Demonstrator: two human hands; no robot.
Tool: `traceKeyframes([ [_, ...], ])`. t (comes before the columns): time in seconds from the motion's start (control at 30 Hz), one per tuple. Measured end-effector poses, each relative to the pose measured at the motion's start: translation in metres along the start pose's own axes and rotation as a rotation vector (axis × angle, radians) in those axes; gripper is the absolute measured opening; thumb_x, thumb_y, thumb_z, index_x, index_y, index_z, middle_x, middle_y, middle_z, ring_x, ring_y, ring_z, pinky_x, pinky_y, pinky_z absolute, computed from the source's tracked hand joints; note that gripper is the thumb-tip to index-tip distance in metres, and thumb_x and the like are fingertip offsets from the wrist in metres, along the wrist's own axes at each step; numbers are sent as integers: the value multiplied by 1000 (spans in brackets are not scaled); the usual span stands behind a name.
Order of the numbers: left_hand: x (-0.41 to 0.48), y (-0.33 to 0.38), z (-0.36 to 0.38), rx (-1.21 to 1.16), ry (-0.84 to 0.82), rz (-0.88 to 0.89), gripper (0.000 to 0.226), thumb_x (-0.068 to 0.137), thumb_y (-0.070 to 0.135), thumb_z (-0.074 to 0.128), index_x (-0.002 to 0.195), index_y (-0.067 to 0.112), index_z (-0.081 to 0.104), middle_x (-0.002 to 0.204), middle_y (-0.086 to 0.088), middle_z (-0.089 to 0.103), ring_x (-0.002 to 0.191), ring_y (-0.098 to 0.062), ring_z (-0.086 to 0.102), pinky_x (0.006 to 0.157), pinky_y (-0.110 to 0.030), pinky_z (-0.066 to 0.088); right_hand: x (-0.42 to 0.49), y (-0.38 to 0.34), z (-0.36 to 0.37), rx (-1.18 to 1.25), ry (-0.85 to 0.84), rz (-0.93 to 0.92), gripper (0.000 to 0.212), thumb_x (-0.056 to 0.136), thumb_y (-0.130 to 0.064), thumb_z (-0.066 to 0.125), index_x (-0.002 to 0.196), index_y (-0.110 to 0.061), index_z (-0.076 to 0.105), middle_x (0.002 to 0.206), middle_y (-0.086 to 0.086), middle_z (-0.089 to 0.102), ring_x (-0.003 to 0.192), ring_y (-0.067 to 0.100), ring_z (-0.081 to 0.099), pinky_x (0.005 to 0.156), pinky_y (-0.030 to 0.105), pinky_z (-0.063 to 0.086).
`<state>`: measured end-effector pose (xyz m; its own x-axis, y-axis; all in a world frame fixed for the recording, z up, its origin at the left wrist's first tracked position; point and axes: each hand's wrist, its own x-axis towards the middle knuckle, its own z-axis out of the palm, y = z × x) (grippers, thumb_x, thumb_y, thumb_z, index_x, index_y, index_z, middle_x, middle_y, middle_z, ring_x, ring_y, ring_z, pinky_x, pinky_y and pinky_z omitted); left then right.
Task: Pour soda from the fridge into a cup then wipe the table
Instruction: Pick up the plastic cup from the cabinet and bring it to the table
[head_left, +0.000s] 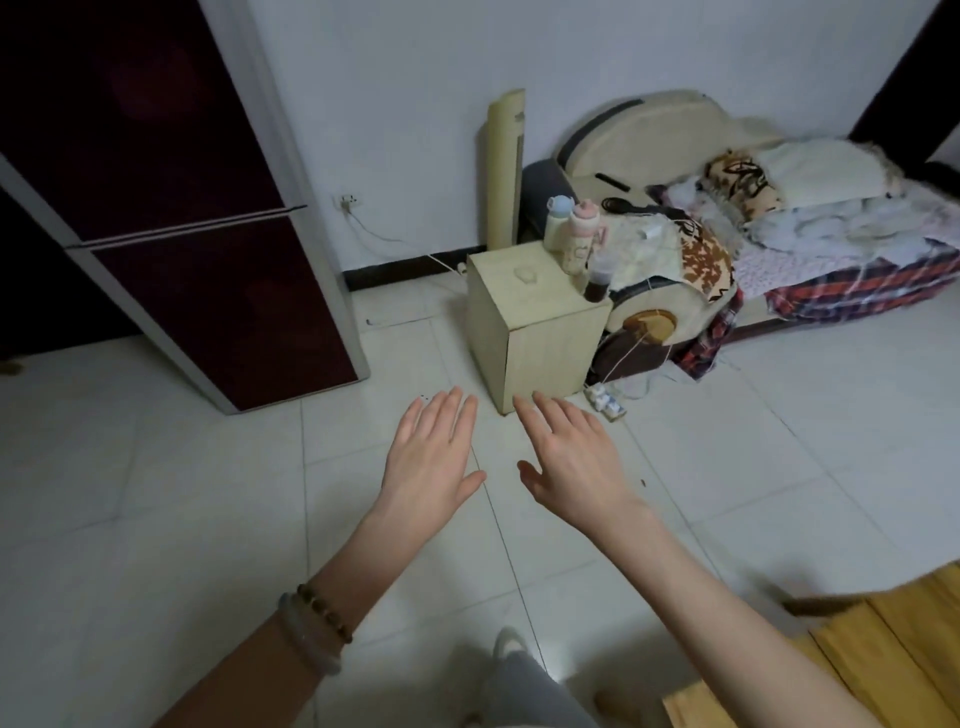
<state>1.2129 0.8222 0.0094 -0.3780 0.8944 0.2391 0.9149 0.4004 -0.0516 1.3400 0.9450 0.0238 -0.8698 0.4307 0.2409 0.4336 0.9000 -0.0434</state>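
The dark maroon two-door fridge (171, 208) stands at the left against the wall, both doors closed. My left hand (431, 457) and my right hand (571, 462) are stretched out flat over the white tiled floor, palms down, fingers straight, holding nothing. A small cream cabinet (524, 332) stands just beyond my fingertips. A dark soda-like bottle (597, 278) sits on the cabinet's right edge, beside two pastel bottles (569, 228). A small clear cup-like object (527, 275) rests on the cabinet top. A wooden table corner (883, 649) shows at the lower right.
A sofa piled with blankets and clothes (779, 223) fills the right rear. A tall cream tower fan (504, 166) leans by the wall, with a wall socket (347, 200) and cable beside it. A power strip (605, 402) lies on the floor by the cabinet.
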Motion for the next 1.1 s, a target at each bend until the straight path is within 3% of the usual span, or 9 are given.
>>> traceKeyframes([
  [0.23,74,-61,25,27,-10,-47,88,65,48,77,135,5,45,139,-14,49,129,-28,46,109,-44,32,101,4,32,-12,30,-44,82,45,-34,87,118,-7,61,110,13,67,95,29,66,73,34,54],
  [0.57,222,-154,66,40,-32,-58,93,52,49,85,128,5,53,131,-13,56,122,-27,54,103,-45,40,272,40,77,37,39,-21,81,45,-33,87,117,-7,61,111,14,66,96,30,65,73,36,55],
  [0.87,316,-219,99,22,-53,-83,91,60,49,81,132,4,49,135,-15,52,124,-30,51,102,-47,42,382,59,105,19,0,-22,80,46,-30,87,118,-6,60,112,15,65,96,31,65,75,37,56],
  [1.1,399,-287,135,0,-21,23,91,58,48,82,129,2,51,131,-16,55,120,-30,54,103,-46,37,471,61,139,-25,-15,84,83,47,-33,88,120,-6,60,112,15,65,98,31,65,77,38,55],
])
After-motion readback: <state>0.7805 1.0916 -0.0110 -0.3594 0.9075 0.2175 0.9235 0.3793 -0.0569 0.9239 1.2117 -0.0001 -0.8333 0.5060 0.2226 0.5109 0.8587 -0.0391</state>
